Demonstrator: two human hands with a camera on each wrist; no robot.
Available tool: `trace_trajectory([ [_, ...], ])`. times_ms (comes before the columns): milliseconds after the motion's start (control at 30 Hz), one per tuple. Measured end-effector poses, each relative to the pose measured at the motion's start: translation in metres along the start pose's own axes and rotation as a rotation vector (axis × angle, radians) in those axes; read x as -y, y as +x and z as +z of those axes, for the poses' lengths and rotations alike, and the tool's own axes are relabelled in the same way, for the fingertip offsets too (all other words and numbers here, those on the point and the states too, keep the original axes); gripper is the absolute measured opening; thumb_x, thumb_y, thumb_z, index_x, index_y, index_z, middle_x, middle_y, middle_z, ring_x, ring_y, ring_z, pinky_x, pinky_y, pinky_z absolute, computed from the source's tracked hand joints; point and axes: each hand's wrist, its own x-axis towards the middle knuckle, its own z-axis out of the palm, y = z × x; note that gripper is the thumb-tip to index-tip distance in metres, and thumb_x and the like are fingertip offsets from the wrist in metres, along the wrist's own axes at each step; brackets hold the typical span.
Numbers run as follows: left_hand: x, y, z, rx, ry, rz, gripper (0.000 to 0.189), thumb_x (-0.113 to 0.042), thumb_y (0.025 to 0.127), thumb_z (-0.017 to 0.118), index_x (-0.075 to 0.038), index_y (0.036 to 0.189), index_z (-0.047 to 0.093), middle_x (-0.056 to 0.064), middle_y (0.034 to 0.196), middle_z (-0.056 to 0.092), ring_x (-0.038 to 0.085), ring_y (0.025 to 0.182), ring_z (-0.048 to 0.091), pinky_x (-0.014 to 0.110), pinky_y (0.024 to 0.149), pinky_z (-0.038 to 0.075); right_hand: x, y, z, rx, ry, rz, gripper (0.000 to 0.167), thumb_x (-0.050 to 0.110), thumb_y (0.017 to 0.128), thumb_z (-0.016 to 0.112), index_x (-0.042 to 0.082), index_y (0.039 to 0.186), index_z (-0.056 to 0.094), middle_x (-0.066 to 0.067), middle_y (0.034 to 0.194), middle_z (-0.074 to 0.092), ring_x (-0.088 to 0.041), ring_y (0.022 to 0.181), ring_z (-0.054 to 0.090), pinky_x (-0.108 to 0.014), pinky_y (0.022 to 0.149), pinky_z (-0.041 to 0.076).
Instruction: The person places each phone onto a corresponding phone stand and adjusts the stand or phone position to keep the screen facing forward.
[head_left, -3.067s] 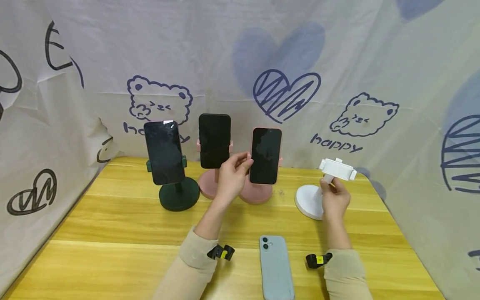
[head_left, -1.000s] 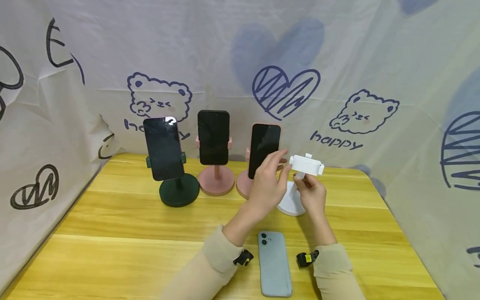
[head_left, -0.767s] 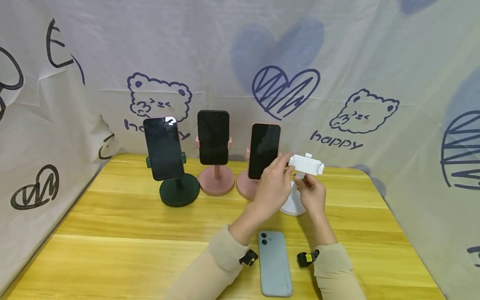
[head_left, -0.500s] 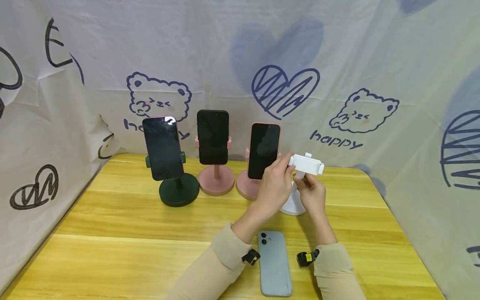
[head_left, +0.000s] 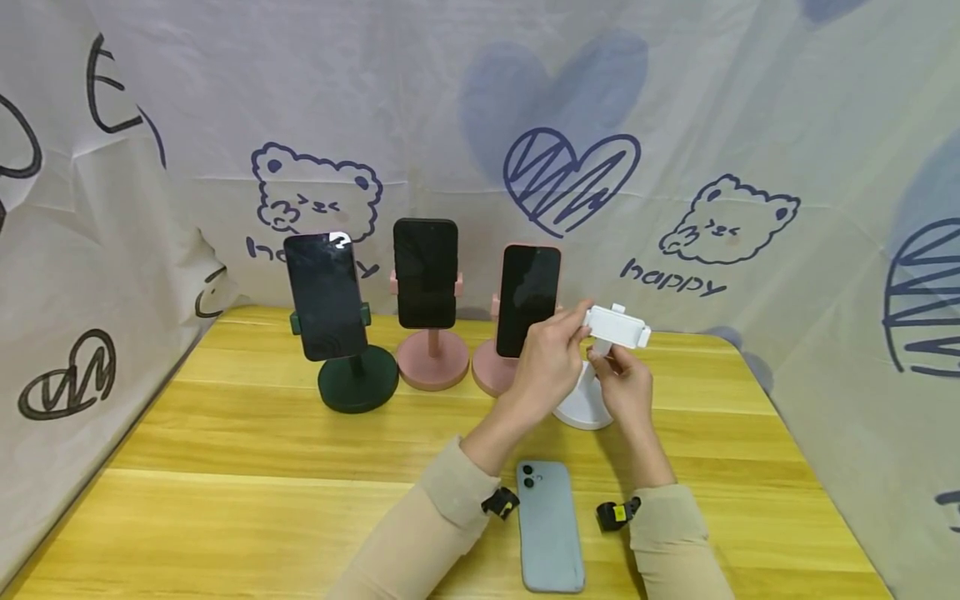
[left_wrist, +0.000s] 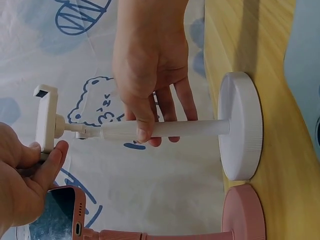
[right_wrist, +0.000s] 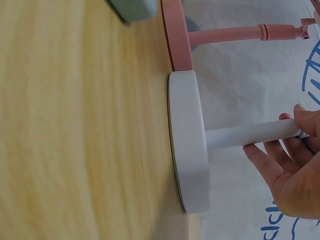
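Observation:
A white phone stand (head_left: 581, 406) stands upright on the wooden table, its round base close beside the right pink stand (head_left: 491, 372). My left hand (head_left: 551, 354) pinches the left end of its white clamp (head_left: 617, 327) between thumb and fingers; the left wrist view shows this hand (left_wrist: 22, 175) at the clamp's edge. My right hand (head_left: 628, 390) holds the white pole below the clamp, thumb on one side and fingers behind, as the right wrist view shows on the pole (right_wrist: 245, 135). The clamp holds no phone. A light blue phone (head_left: 550, 529) lies back up between my forearms.
To the left, a dark green stand (head_left: 358, 382) holds a black-screened phone (head_left: 327, 296). Beside it a pink stand (head_left: 433, 362) bears another phone (head_left: 426, 273). The right pink stand carries a phone (head_left: 528, 302) too. A printed cloth (head_left: 450, 100) hangs behind the table (head_left: 247, 500).
My left hand has left the right pink stand and taken hold of the white clamp's left end. My right hand has brought the white stand leftward, next to the pink one.

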Motion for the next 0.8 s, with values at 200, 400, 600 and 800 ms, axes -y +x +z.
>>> trace_trajectory([
  [200,0.0,-0.002,-0.001,0.008,-0.001,-0.014,0.032,0.003,0.101,0.062,0.008,0.132,0.066,0.02,0.123,0.073,0.028,0.112,0.072,0.034,0.116,0.04,-0.001,0.0,-0.001,0.011,0.002,-0.002,0.026,0.005,0.1,0.069,-0.005,0.123,0.072,-0.026,0.119,0.072,0.006,0.088,0.064,-0.01,0.075,0.055],
  [400,0.001,-0.004,0.0,0.002,-0.029,-0.019,0.033,0.003,0.101,0.061,0.008,0.134,0.064,0.02,0.125,0.072,0.028,0.115,0.071,0.035,0.117,0.038,0.002,0.004,-0.013,0.091,-0.062,-0.015,0.032,0.007,0.101,0.069,-0.006,0.13,0.068,-0.028,0.127,0.069,-0.029,0.113,0.07,-0.008,0.08,0.053],
  [600,0.0,-0.006,0.001,0.002,-0.034,-0.033,0.035,0.001,0.102,0.062,0.008,0.136,0.063,0.02,0.13,0.07,0.026,0.122,0.067,0.029,0.116,0.038,0.023,0.005,-0.041,0.096,0.056,0.069,0.039,0.0,0.1,0.066,-0.007,0.138,0.062,-0.022,0.132,0.065,-0.021,0.113,0.069,-0.013,0.09,0.055],
  [800,-0.001,-0.008,0.0,-0.004,-0.035,-0.042,0.036,0.001,0.102,0.062,0.007,0.137,0.063,0.019,0.128,0.071,0.026,0.121,0.068,0.031,0.115,0.039,0.054,-0.002,-0.066,-0.009,0.41,0.045,0.04,0.007,0.103,0.065,0.002,0.143,0.062,-0.002,0.126,0.069,-0.011,0.104,0.069,-0.023,0.087,0.06],
])
